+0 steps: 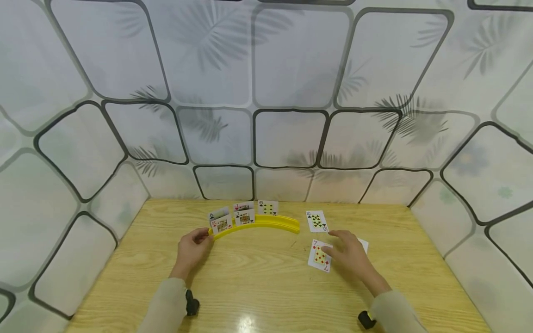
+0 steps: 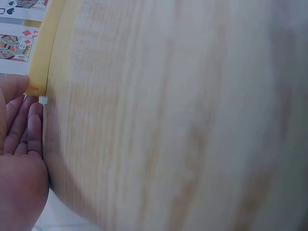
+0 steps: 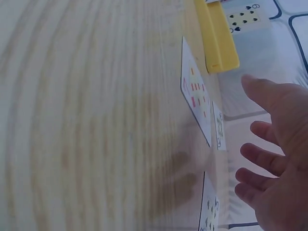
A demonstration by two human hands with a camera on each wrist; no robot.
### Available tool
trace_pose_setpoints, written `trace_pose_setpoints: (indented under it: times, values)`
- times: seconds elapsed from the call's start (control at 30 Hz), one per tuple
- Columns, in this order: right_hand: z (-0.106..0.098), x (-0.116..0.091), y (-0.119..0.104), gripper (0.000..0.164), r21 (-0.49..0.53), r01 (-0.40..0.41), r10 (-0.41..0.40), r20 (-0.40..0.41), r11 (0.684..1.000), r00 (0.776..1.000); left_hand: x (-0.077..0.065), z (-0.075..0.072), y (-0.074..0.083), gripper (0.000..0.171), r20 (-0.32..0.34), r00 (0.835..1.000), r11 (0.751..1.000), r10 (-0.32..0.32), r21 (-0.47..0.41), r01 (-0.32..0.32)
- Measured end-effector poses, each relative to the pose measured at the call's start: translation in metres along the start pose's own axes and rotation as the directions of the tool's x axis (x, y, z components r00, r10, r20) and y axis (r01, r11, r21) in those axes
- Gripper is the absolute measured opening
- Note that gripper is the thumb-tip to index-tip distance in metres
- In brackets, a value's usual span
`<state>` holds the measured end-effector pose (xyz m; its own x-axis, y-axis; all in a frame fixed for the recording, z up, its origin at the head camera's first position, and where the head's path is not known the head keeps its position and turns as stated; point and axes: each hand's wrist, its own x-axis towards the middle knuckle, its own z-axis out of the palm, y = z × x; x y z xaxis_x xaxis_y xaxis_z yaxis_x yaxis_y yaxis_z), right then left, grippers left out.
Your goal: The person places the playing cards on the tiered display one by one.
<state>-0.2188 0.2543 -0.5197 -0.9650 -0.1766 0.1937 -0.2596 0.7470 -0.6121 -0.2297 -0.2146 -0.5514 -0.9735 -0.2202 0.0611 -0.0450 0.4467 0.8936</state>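
Note:
A curved yellow card holder (image 1: 275,221) stands on the table with several playing cards upright in it. Its left end is pinched by my left hand (image 1: 194,249), the thumb (image 2: 17,86) on the yellow edge. In the front row are a king of diamonds (image 1: 222,224) and a jack of spades (image 1: 244,217). Behind them stand an ace, another jack and a six (image 1: 268,207). My right hand (image 1: 351,255) is held over the table with fingers spread and nothing in its grasp. Close by lie a seven of diamonds (image 1: 319,255) and a black ten (image 1: 317,221). A third card (image 1: 364,245) is mostly hidden behind the hand.
The wooden table (image 1: 258,296) meets a patterned wall covering (image 1: 287,138) at the back, which also rises on both sides. A dark wrist camera (image 1: 191,304) sits on the left wrist, another (image 1: 366,320) on the right.

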Motion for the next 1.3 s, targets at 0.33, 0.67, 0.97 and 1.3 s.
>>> trace_pose_setpoints:
  times: [0.33,0.67,0.97,1.3]
  values:
    - [0.002,-0.013,0.009,0.08,-0.126,-0.003,0.011,0.069,0.992,0.998,0.001,0.0,-0.001,0.028,0.003,1.0,1.0,-0.001,-0.002,0.001]
    - [0.008,-0.018,0.018,0.092,-0.226,0.021,0.0,0.092,0.974,0.996,0.002,-0.001,-0.001,0.029,0.007,1.0,1.0,-0.003,0.001,0.003]
    - [0.009,-0.019,0.016,0.089,-0.242,0.018,0.005,0.093,0.97,0.996,0.001,-0.001,0.0,0.029,0.006,1.0,1.0,-0.001,0.002,0.001]
    - [0.009,-0.019,0.016,0.088,-0.245,0.004,0.019,0.094,0.97,0.995,0.001,-0.001,0.001,0.029,0.007,1.0,1.0,0.0,0.007,0.0]
